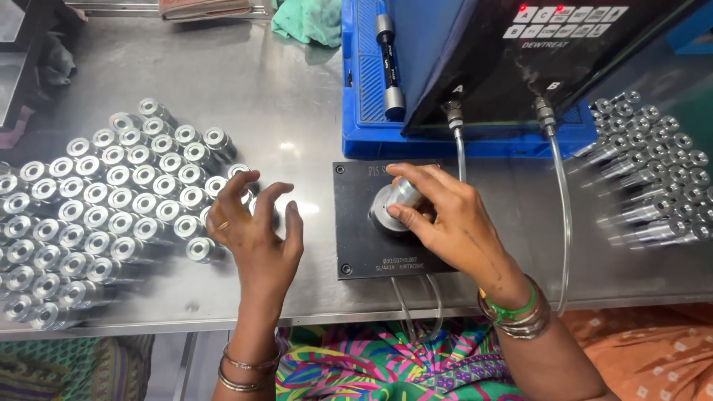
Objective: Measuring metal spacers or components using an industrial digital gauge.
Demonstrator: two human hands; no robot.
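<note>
Plainly, the right hand (453,223) has its fingers (416,178) closed round a short metal cylinder (397,202) seated on the round post of a black gauge plate (355,245) lying on the counter (297,104); the left hand (256,234) hovers with fingers (241,184) spread and curled, gripping nothing, at the near edge of a dense cluster of upright cylinders (111,208); whether a fingertip touches one there cannot be told. The risks, as I judge them: a careless sweep of that open hand could topple the closely packed pieces, which stand touching one another and would fall in a chain; the right wrist sits just beside two clear tubes (561,200) running from the dark sloped instrument (520,59), and a snag could tug them loose; a tilted seating on the post could jam the piece. As for containers: the blue tray (364,96) behind the plate holds a slim dark rod with metal ends (388,63) and carries the instrument; a second group of slimmer metal parts (653,178) lies loose on the counter to the right, in no container.
</note>
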